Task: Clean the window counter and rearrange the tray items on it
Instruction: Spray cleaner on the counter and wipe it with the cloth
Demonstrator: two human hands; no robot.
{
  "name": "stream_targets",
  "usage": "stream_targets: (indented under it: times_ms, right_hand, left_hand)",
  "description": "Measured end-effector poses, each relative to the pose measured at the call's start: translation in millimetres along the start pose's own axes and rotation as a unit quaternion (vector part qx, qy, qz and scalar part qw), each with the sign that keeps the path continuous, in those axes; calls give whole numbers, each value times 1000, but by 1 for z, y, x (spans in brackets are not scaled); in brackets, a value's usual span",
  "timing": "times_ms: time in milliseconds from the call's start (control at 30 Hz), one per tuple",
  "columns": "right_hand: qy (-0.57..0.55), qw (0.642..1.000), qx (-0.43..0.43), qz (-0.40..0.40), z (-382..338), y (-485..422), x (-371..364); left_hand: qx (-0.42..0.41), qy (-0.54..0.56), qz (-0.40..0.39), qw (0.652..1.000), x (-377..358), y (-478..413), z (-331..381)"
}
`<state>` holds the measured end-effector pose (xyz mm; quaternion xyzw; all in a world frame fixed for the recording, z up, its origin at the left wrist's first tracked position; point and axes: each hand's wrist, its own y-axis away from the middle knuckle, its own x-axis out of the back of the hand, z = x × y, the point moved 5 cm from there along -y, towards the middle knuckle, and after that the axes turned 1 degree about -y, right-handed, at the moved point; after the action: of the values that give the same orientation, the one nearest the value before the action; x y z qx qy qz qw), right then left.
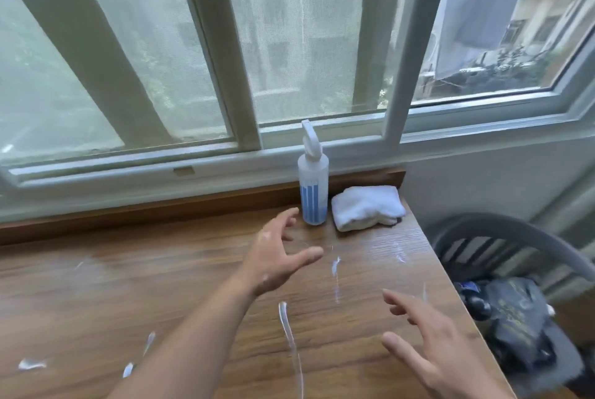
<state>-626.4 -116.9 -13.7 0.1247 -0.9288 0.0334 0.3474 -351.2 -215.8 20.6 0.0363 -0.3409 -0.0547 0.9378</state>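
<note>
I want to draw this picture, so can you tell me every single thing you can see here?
spray bottle: one, clear with blue liquid and a white top, standing at the back of the counter
cloth: one, white, folded, just right of the bottle
wet streaks: several, shiny white, scattered over the counter
counter: one, brown wood, below the window
window: one, pale frames, behind the counter
chair: one, grey, right of the counter
bag: one, dark, on the chair
left hand: one, bare, fingers spread, near the bottle
right hand: one, bare, fingers spread, over the counter's right front
</note>
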Motion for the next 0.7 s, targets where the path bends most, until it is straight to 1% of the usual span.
stream_targets:
  times_ms: [67,133,267,367,467,533,633,700]
  right_hand:
    - [-11,1000,-9,26,-3,3,2]
    - [-12,999,-6,43,-5,5,4]
    - [0,999,-11,52,-1,1,15]
    - [14,998,10,65,12,-4,22]
    - [41,999,5,35,33,-13,25]
    - [37,999,17,12,46,-24,26]
    - [56,997,37,-40,55,-49,25]
    - [92,993,55,-50,54,-75,27]
  left_hand:
    - [-17,13,60,998,14,-42,18]
    - [-17,24,92,995,20,-78,28]
    - [-6,49,124,991,15,-120,30]
    - [-3,56,127,990,3,-132,30]
    - [4,62,132,989,-6,-140,29]
    - [3,72,144,987,-6,-139,30]
    - [-2,91,169,981,3,-119,36]
    - [2,112,200,973,11,-94,41]
